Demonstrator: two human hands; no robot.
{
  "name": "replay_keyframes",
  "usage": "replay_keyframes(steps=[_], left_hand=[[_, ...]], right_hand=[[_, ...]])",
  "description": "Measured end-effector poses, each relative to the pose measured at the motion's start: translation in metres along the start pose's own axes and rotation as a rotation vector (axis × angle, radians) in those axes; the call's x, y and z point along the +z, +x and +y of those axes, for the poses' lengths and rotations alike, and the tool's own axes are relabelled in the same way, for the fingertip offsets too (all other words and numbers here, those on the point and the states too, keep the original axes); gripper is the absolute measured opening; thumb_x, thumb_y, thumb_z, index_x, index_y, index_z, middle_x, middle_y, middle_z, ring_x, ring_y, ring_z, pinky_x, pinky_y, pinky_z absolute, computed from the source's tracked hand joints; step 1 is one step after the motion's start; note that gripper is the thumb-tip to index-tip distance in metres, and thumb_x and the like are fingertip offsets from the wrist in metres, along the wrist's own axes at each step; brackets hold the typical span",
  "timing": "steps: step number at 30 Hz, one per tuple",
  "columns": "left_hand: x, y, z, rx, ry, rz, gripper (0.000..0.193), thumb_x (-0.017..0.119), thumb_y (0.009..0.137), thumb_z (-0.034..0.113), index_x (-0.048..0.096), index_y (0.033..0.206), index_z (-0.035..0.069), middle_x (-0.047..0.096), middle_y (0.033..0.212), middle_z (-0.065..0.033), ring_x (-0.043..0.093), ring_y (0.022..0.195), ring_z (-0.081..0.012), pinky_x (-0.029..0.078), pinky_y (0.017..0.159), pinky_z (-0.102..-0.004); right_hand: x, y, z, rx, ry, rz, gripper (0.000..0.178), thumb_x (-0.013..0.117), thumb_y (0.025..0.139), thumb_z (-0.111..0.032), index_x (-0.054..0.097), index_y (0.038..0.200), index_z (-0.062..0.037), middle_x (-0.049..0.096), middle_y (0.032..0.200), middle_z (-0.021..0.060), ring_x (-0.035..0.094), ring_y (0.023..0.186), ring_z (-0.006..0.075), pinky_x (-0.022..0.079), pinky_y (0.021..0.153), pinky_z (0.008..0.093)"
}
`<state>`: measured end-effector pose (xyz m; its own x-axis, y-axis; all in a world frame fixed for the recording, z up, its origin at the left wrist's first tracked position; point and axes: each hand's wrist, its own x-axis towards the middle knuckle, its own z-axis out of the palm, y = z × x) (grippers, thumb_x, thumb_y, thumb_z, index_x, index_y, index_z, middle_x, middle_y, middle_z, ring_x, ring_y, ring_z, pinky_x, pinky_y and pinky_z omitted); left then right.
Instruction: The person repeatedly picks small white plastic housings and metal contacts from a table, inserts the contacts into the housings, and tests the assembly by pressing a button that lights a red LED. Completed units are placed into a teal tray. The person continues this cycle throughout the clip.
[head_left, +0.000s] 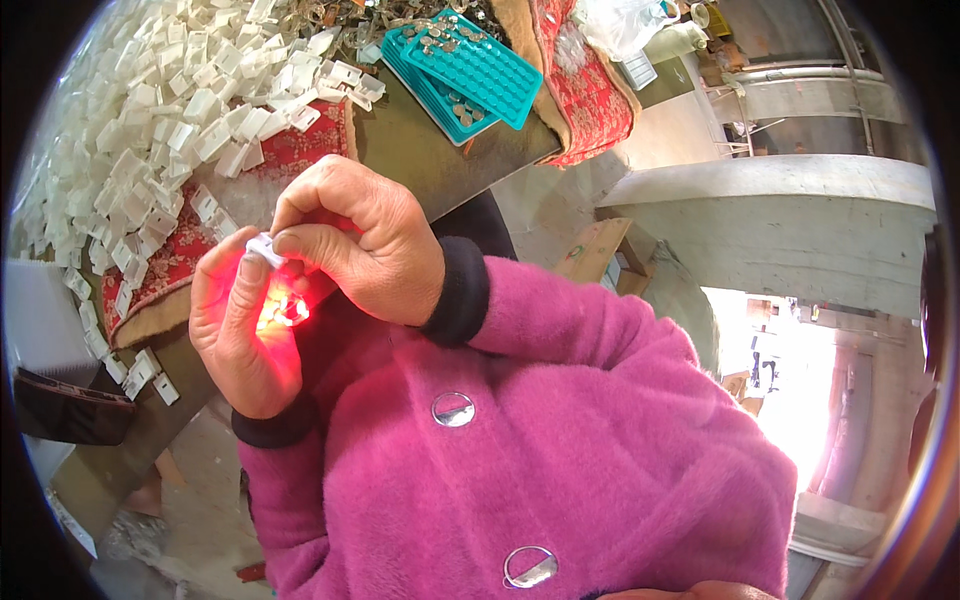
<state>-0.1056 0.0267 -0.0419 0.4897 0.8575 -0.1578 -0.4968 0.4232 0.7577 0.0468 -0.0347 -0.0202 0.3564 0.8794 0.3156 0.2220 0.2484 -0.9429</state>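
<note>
My left hand [237,325] and my right hand [368,238] meet in front of the pink coat. Between their fingertips is a small white plastic piece [264,249], pinched from both sides. A bright red light [286,310] glows just below it, against the left palm and fingers; the glare hides what gives it off. The right fingers are curled, and the thumb presses on the piece. Beyond the hands lies a large heap of white plastic cases [195,110], some spread over a red patterned cloth [185,240].
Turquoise trays [480,75] holding small round metal parts are stacked at the table's far side. Another red cloth [590,100] hangs over the edge beside them. A dark curved object [72,405] lies at the left. A cardboard box [600,255] stands right of the table.
</note>
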Motion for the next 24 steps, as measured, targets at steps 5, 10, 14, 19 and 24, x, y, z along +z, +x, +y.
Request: replay_keyframes(steps=[5, 10, 14, 19, 24], left_hand=[[-0.003, 0.001, -0.001, 0.001, -0.046, 0.016, 0.027, 0.066, 0.101, 0.008, 0.064, 0.124, -0.005, 0.068, 0.114, -0.0124, 0.067, 0.101, -0.0198, 0.057, 0.088, -0.0333], [-0.004, 0.002, -0.003, 0.019, -0.044, 0.004, 0.028, 0.066, 0.101, 0.008, 0.064, 0.125, -0.006, 0.068, 0.114, -0.0138, 0.068, 0.100, -0.0216, 0.059, 0.084, -0.0346], [-0.006, 0.004, -0.004, 0.013, -0.069, -0.017, 0.027, 0.066, 0.101, 0.007, 0.063, 0.125, -0.006, 0.068, 0.114, -0.0146, 0.068, 0.099, -0.0221, 0.059, 0.085, -0.0347], [-0.007, 0.006, -0.005, 0.011, -0.096, -0.031, 0.028, 0.066, 0.101, 0.007, 0.063, 0.126, -0.007, 0.068, 0.115, -0.0151, 0.068, 0.099, -0.0215, 0.060, 0.085, -0.0335], [-0.006, 0.006, -0.006, 0.012, -0.129, -0.033, 0.028, 0.066, 0.101, 0.008, 0.063, 0.126, -0.007, 0.068, 0.116, -0.0150, 0.069, 0.097, -0.0210, 0.060, 0.084, -0.0332]], right_hand=[[0.006, -0.003, 0.002, 0.052, -0.028, 0.000, 0.009, 0.071, 0.096, -0.001, 0.066, 0.104, 0.0003, 0.066, 0.094, 0.0040, 0.062, 0.083, 0.0105, 0.053, 0.078, 0.0254], [0.012, -0.004, -0.004, 0.233, 0.105, 0.022, 0.006, 0.068, 0.098, -0.002, 0.066, 0.102, 0.0014, 0.067, 0.089, 0.0037, 0.061, 0.077, 0.0085, 0.053, 0.071, 0.0251], [0.012, -0.002, -0.009, 0.353, 0.238, 0.042, 0.005, 0.068, 0.097, 0.000, 0.065, 0.100, 0.0019, 0.067, 0.083, 0.0044, 0.061, 0.073, 0.0082, 0.053, 0.066, 0.0255], [0.014, 0.000, -0.010, 0.340, 0.262, 0.041, 0.005, 0.067, 0.099, -0.001, 0.067, 0.104, 0.0013, 0.066, 0.084, 0.0008, 0.060, 0.072, 0.0044, 0.051, 0.065, 0.0204], [0.015, 0.001, -0.011, 0.350, 0.275, 0.058, 0.007, 0.068, 0.099, 0.000, 0.068, 0.106, 0.0015, 0.068, 0.084, 0.0015, 0.060, 0.070, 0.0044, 0.050, 0.062, 0.0195]])
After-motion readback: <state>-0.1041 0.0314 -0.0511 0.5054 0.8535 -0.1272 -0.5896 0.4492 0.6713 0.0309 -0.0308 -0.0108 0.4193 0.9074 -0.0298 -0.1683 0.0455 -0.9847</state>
